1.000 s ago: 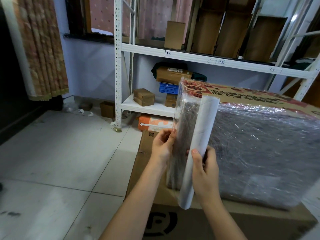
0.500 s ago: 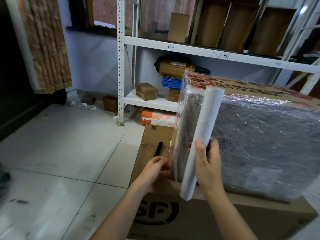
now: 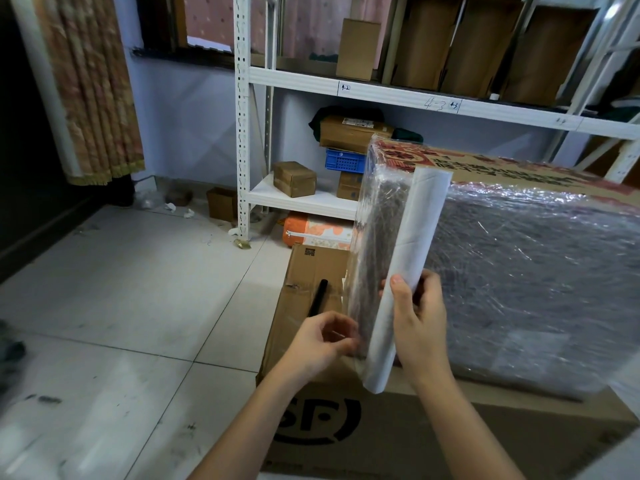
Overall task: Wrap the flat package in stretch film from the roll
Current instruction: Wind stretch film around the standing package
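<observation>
The flat package (image 3: 526, 278) stands on edge on a big brown carton (image 3: 415, 441), its dark face covered in shiny stretch film and its printed cardboard top edge showing. A white roll of stretch film (image 3: 408, 271) leans upright against the package's left end. My right hand (image 3: 420, 330) grips the roll near its lower half. My left hand (image 3: 322, 344) pinches the film at the package's lower left corner, fingers curled on it.
A black marker (image 3: 318, 296) lies on the carton left of the package. A white metal shelf rack (image 3: 242, 133) behind holds small cardboard boxes and a blue crate (image 3: 344, 161). Tiled floor (image 3: 121, 306) spreads to the left; a curtain (image 3: 90, 88) hangs far left.
My left hand has slid down from the package's upper left edge to its lower corner. The right hand still holds the roll in about the same spot.
</observation>
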`<control>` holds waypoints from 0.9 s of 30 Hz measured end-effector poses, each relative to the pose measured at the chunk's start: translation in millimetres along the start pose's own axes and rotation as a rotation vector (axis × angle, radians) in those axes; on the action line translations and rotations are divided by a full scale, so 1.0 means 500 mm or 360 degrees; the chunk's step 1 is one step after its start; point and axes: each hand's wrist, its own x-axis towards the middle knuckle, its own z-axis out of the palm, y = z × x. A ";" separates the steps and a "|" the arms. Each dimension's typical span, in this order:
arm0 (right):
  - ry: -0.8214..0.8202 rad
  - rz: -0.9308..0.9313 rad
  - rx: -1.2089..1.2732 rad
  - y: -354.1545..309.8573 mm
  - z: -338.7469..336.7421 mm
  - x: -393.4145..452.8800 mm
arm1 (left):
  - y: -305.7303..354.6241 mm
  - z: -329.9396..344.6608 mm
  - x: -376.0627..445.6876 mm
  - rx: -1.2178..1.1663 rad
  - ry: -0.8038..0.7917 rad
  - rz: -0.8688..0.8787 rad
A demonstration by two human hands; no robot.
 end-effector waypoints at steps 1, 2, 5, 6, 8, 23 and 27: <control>-0.0001 -0.0001 -0.0006 -0.001 0.000 0.000 | 0.007 0.005 -0.001 0.0018 0.0038 0.0015; -0.0002 -0.0005 -0.0011 0.000 0.000 0.001 | 0.015 0.010 -0.002 0.0037 0.0099 0.0035; -0.0011 -0.0023 -0.0012 -0.003 -0.001 0.000 | 0.034 0.019 -0.002 0.0109 0.0258 0.0050; -0.0019 -0.0031 -0.0011 -0.003 -0.001 -0.001 | 0.038 0.020 -0.003 0.0117 0.0243 0.0051; -0.0026 -0.0044 -0.0017 -0.003 -0.002 -0.002 | 0.035 0.020 -0.004 0.0104 0.0162 0.0046; -0.0006 -0.0026 -0.0093 -0.008 0.000 -0.002 | 0.047 0.037 -0.021 0.0914 0.0423 -0.0204; -0.0001 -0.0033 -0.0133 -0.006 0.002 0.000 | 0.054 0.043 -0.030 0.1051 0.0338 -0.0206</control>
